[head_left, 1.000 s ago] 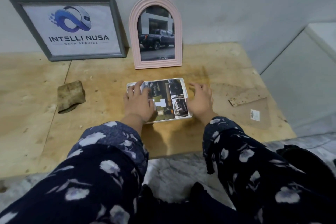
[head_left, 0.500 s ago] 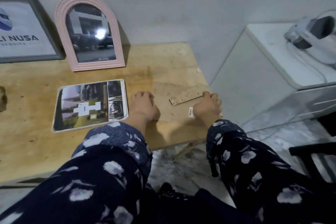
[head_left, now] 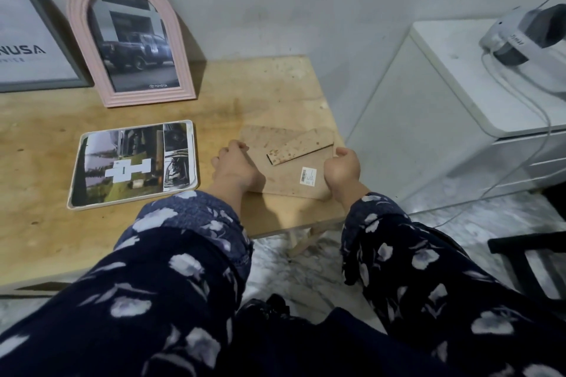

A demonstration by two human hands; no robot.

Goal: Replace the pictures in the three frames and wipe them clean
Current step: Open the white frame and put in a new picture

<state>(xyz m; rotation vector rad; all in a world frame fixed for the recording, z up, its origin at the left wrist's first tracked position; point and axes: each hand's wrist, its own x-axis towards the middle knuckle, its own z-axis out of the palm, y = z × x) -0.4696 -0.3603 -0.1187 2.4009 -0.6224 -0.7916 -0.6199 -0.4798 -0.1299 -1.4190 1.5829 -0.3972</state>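
Note:
A brown frame backing board (head_left: 288,174) with a stand flap and a barcode sticker lies flat at the right end of the wooden table (head_left: 46,223). My left hand (head_left: 234,167) grips its left edge and my right hand (head_left: 342,167) grips its right edge. A white-rimmed frame (head_left: 134,164) with a collage picture lies face up to the left of the board. A pink arched frame (head_left: 131,40) with a dark truck picture leans on the wall. A grey frame (head_left: 33,37) with a logo print leans at the far left, partly cut off.
A white cabinet (head_left: 459,95) stands right of the table, with a white and grey appliance (head_left: 526,37) and its cable on top. A dark chair part (head_left: 526,254) is at the lower right. Grey wall behind; marble floor below.
My hands left the white-rimmed frame and moved right onto the backing board, closing on its side edges. The view swung right, putting the brown cloth out of sight.

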